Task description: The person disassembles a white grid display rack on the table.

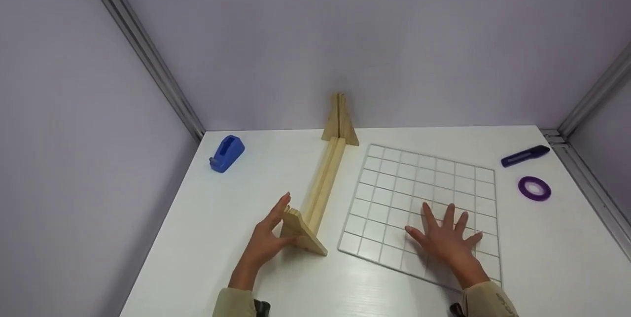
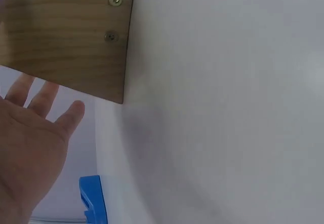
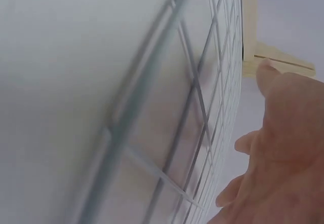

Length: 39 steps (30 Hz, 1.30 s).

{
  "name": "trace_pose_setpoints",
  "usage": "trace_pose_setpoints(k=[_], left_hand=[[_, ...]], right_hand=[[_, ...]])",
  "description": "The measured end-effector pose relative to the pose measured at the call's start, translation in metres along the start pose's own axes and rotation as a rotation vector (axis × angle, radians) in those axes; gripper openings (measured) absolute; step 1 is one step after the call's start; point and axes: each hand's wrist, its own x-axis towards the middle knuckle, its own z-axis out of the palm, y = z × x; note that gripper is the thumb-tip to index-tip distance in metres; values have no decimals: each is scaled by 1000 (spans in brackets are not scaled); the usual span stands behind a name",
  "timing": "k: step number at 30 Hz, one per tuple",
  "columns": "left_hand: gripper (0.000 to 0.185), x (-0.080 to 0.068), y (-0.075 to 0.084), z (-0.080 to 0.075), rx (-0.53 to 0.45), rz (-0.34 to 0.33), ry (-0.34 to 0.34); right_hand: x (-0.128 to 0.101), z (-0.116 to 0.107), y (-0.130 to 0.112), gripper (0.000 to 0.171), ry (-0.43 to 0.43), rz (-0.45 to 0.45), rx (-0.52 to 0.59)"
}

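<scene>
A pale wooden stand (image 1: 326, 184) lies lengthwise on the white table, a long grooved bar with an upright, slotted end panel at each end. At its near end panel (image 2: 66, 36), which shows two screws in the left wrist view, is my left hand (image 1: 263, 240). The thumb overlaps the panel's near face while the straight, spread fingers reach past its left edge. To the right lies a white wire grid panel (image 1: 419, 208), flat on the table. My right hand (image 1: 446, 240) is over its lower right part, palm down with fingers spread wide.
A blue tape dispenser (image 1: 227, 153) stands at the back left. On the right side lie a dark blue utility knife (image 1: 525, 156) and a purple ring-shaped roll (image 1: 534, 188). Grey walls (image 1: 374, 46) with metal frame posts enclose the table's back and sides.
</scene>
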Motion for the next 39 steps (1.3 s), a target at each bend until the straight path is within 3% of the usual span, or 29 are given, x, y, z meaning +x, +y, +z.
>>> trace_pose_setpoints(k=[5,9,21,35,39], left_hand=[[70,6,0,-6,-107,-15,-128],[52,5,0,-3,-128,-44,-168],[43,-9,5,7,-90,-99,-71],[38,-15,15,25,-67,-131,-48],[40,-18,17,31,-69,-110,-42]], right_hand=[[-5,13,3,100,-42,10,-7],[-5,19,7,99,-35,-8,-24],[8,14,13,95,-39,-81,-37],[20,2,24,91,-40,-142,-89],[23,-2,27,90,-48,-158,-106]])
